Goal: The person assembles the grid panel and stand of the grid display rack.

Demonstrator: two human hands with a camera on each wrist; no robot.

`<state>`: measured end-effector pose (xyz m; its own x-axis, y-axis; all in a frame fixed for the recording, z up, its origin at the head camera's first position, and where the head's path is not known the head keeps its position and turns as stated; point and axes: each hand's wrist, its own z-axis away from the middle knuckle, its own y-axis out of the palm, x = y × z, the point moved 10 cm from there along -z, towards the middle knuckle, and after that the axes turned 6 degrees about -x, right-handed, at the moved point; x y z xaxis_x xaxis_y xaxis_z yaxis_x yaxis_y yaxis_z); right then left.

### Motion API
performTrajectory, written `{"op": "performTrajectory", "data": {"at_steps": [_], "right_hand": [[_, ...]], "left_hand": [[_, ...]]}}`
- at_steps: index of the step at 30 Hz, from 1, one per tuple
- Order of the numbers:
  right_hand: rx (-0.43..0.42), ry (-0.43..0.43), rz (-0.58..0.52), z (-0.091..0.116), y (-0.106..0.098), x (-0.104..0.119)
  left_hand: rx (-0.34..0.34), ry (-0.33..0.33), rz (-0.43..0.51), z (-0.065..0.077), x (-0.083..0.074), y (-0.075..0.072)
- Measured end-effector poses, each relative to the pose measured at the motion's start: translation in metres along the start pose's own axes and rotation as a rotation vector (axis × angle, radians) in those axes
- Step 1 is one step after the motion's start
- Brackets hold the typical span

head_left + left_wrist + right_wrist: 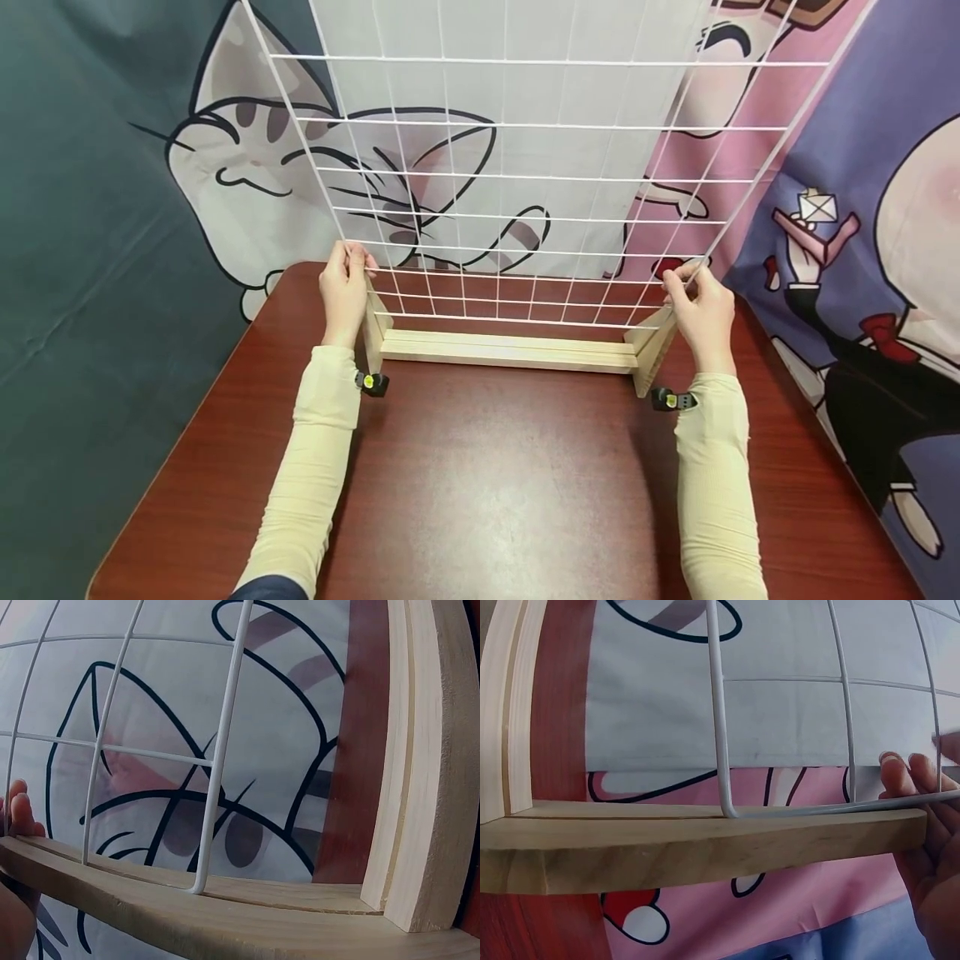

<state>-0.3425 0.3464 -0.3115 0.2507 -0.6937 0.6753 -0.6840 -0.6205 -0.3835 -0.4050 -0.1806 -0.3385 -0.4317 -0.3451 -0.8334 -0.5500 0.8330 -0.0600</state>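
A white wire grid panel (528, 176) stands in a pale wooden frame with a bottom bar (510, 350) and two side boards. My left hand (343, 292) pinches the grid's left edge just above the left side board (375, 333). On the other side, my right hand (701, 312) pinches the right edge by the top of the right side board (652, 354). In the left wrist view, the grid's lower corner (199, 885) lies along the left board's groove. The opposite corner (731, 810) lies along the right board in the right wrist view, apart from the bottom bar (506, 712).
The frame stands on a reddish-brown table (495, 475) near its back edge. Behind hangs a cloth with cartoon cats (247, 183), and printed cloth (900, 275) hangs along the right. A dark green cloth (97, 250) is at the left. Small black cameras (372, 383) sit at both wrists.
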Motion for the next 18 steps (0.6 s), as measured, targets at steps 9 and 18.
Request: {"op": "performTrajectory", "data": {"at_steps": [9,18], "right_hand": [[-0.032,0.153,-0.094,-0.007,-0.001,-0.004],[0.041,0.318,0.068,-0.010,-0.001,-0.008]], "left_hand": [[-0.035,-0.027,0.078,-0.002,-0.007,-0.005],[-0.053,-0.112,0.040,-0.009,-0.001,-0.005]]}}
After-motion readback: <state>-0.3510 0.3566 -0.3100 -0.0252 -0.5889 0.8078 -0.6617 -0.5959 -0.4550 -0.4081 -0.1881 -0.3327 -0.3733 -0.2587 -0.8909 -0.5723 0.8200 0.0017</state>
